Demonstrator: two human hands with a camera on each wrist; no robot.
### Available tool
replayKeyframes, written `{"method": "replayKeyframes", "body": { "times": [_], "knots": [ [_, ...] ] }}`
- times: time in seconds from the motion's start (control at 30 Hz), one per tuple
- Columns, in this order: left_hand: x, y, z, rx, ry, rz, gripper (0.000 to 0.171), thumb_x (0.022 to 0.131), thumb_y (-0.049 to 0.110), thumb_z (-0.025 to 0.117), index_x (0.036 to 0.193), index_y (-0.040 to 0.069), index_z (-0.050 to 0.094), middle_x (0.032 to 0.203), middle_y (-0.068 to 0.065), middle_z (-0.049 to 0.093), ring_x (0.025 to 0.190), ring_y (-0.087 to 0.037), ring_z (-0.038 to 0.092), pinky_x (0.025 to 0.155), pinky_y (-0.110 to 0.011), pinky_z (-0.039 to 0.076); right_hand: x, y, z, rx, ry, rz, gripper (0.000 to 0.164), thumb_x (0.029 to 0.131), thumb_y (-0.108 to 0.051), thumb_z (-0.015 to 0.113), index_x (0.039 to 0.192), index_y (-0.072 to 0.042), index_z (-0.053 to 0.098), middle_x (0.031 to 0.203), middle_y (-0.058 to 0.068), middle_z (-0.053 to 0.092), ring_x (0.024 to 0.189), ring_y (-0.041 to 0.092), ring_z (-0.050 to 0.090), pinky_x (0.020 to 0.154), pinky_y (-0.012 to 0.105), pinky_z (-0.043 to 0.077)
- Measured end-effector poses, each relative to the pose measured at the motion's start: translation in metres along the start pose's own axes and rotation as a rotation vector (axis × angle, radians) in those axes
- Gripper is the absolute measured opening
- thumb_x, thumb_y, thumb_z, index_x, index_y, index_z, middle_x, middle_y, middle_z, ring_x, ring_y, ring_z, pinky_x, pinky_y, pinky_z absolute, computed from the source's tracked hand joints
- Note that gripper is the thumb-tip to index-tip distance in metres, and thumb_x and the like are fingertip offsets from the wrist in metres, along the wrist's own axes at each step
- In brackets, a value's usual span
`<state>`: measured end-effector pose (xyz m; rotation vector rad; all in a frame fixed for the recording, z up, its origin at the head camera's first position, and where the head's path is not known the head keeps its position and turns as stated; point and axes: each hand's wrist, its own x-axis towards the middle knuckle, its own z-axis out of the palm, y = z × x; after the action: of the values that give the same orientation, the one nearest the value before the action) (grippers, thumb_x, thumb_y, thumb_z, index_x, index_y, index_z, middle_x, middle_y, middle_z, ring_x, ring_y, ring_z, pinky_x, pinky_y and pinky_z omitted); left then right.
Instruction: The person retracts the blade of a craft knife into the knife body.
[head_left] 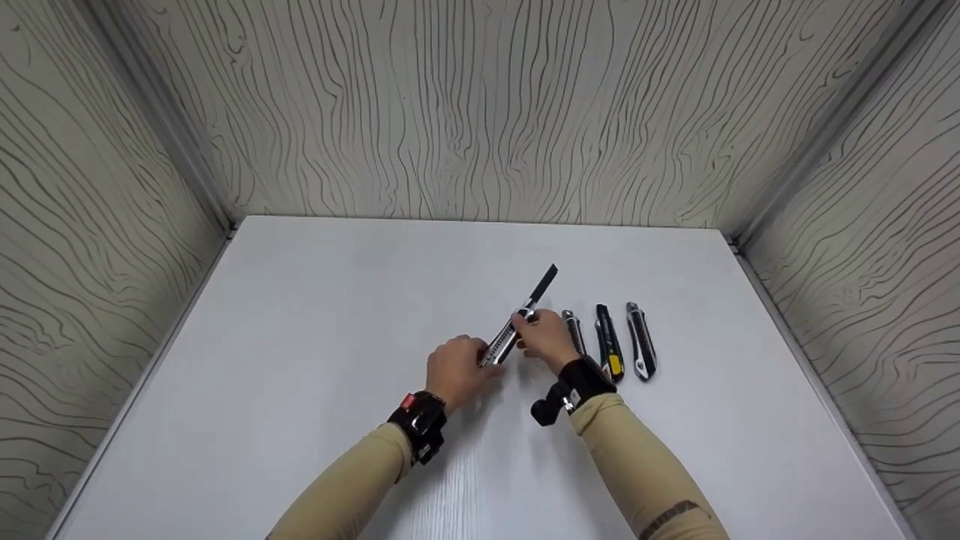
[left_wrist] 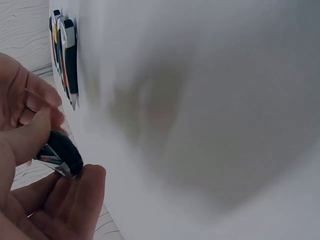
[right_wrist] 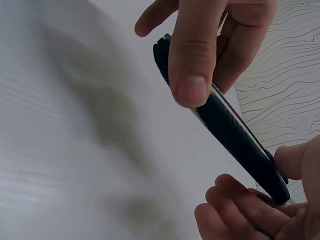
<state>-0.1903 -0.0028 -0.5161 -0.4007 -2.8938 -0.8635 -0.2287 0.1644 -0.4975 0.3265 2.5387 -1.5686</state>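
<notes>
A utility knife (head_left: 501, 342), with dark and silver parts, is held at a slant above the table, its long dark blade (head_left: 543, 285) extended toward the far right. My left hand (head_left: 459, 371) grips the rear end, thumb on the body. Farther forward, my right hand (head_left: 546, 337) pinches the knife near the blade end. In the right wrist view, the dark handle (right_wrist: 235, 137) runs between the left hand (right_wrist: 197, 45) above and the right hand (right_wrist: 250, 210) below. Fingers partly cover the handle in the left wrist view.
Right of my hands lie three more utility knives: one (head_left: 572, 324) partly hidden by my right hand, one with a yellow part (head_left: 610, 349), and a silver-and-dark one (head_left: 641, 341). The white table (head_left: 322, 300) is bordered by wood-patterned walls (head_left: 480, 112).
</notes>
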Motion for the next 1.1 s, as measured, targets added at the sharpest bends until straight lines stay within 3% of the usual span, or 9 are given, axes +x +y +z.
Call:
{"method": "replayKeyframes", "body": {
  "times": [0.1,0.27,0.5,0.6,0.7,0.83,0.93,1.1],
  "knots": [
    [-0.003,0.001,0.004,-0.016,-0.004,-0.021,0.030,0.075,0.040,0.081,0.089,0.014,0.075,0.071,0.006,0.058,0.061,-0.008,0.046,0.053,-0.023,0.034,0.001,0.002,0.003,0.133,-0.016,0.025,0.028,0.096,-0.021,0.059,0.107,0.004,0.063,0.097,0.019,0.068,0.075,0.020,0.068,0.070,0.033,0.061],
    [-0.006,0.003,0.007,-0.067,-0.016,-0.072,0.035,0.075,0.042,0.080,0.093,0.013,0.072,0.078,0.005,0.060,0.065,-0.010,0.051,0.056,-0.026,0.040,0.001,0.003,0.006,0.258,-0.037,0.031,0.025,0.098,-0.017,0.056,0.106,0.006,0.062,0.094,0.017,0.065,0.074,0.019,0.067,0.071,0.033,0.062],
    [-0.009,0.006,0.009,-0.157,-0.092,-0.124,0.040,0.079,0.044,0.077,0.098,0.013,0.061,0.079,0.003,0.056,0.066,-0.012,0.049,0.056,-0.026,0.037,0.002,0.003,0.008,0.278,-0.037,0.039,0.030,0.099,-0.020,0.055,0.115,0.005,0.061,0.095,0.014,0.066,0.081,0.024,0.068,0.073,0.031,0.061],
    [-0.011,0.003,0.010,-0.293,-0.157,-0.123,0.038,0.086,0.045,0.070,0.104,0.013,0.062,0.080,0.002,0.060,0.066,-0.014,0.053,0.056,-0.026,0.040,0.002,0.003,0.007,0.260,-0.049,0.039,0.031,0.100,-0.021,0.054,0.117,0.004,0.061,0.097,0.013,0.067,0.081,0.022,0.067,0.072,0.030,0.060],
    [-0.012,-0.002,0.012,-0.547,-0.264,-0.134,0.034,0.098,0.038,0.056,0.112,0.008,0.063,0.085,-0.006,0.064,0.072,-0.024,0.065,0.057,-0.030,0.052,0.002,0.004,0.004,0.250,-0.068,0.036,0.032,0.101,-0.020,0.053,0.120,0.005,0.060,0.097,0.012,0.068,0.079,0.018,0.066,0.072,0.030,0.059],
    [-0.014,-0.007,0.016,-0.863,-0.399,-0.210,0.033,0.105,0.025,0.042,0.120,0.001,0.060,0.091,-0.012,0.063,0.083,-0.032,0.069,0.063,-0.035,0.060,0.001,0.004,0.001,0.245,-0.110,0.033,0.031,0.101,-0.020,0.051,0.119,0.005,0.059,0.097,0.010,0.067,0.080,0.016,0.065,0.074,0.029,0.059],
    [-0.015,-0.008,0.018,-0.959,-0.439,-0.236,0.033,0.105,0.020,0.043,0.125,-0.001,0.058,0.096,-0.014,0.064,0.085,-0.027,0.069,0.067,-0.034,0.061,0.000,0.004,0.000,0.240,-0.131,0.022,0.031,0.102,-0.021,0.050,0.118,0.004,0.059,0.098,0.010,0.067,0.082,0.016,0.065,0.075,0.030,0.059],
    [-0.016,-0.005,0.020,-1.013,-0.431,-0.234,0.031,0.103,0.015,0.045,0.126,-0.003,0.057,0.101,-0.016,0.066,0.086,-0.024,0.069,0.071,-0.032,0.061,-0.001,0.003,-0.001,0.246,-0.133,0.019,0.031,0.103,-0.023,0.048,0.116,0.002,0.060,0.102,0.013,0.068,0.083,0.016,0.065,0.075,0.029,0.058]
  ]
}}
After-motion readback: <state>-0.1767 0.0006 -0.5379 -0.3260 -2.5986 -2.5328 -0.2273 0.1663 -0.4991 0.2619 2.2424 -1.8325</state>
